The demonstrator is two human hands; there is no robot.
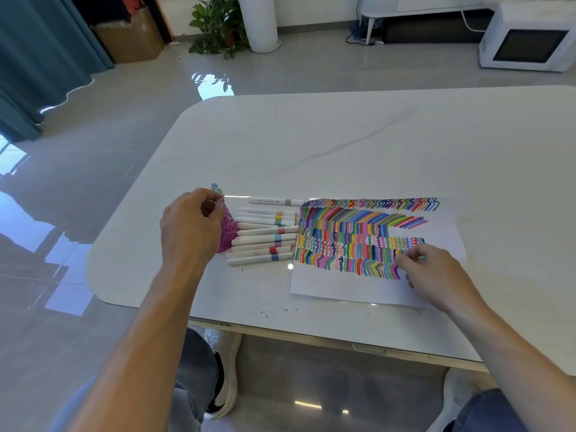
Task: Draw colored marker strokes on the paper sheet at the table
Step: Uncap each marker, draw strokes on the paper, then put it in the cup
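Note:
A white paper sheet point(349, 285) lies on the table, covered with several rows of colored marker strokes point(358, 235). My right hand point(433, 275) rests on the sheet's lower right, fingers pinched together; a sliver of something pale green shows at the fingertips, too small to identify. My left hand point(190, 226) is at a purple patterned pen holder point(227, 232), fingers closed on a marker point(219, 204) standing in it. Two more marker caps point(215, 188) stick up behind my fingers. Several white markers point(265, 235) with colored bands lie in a row between the holder and the sheet.
The white marble-look table point(343, 145) has a rounded far-left corner and a near edge just above my knees. Small blue ink specks point(266, 313) dot the table near the front edge. Beyond are a potted plant point(218, 26), a cardboard box point(131, 35) and a white microwave point(526, 42) on the floor.

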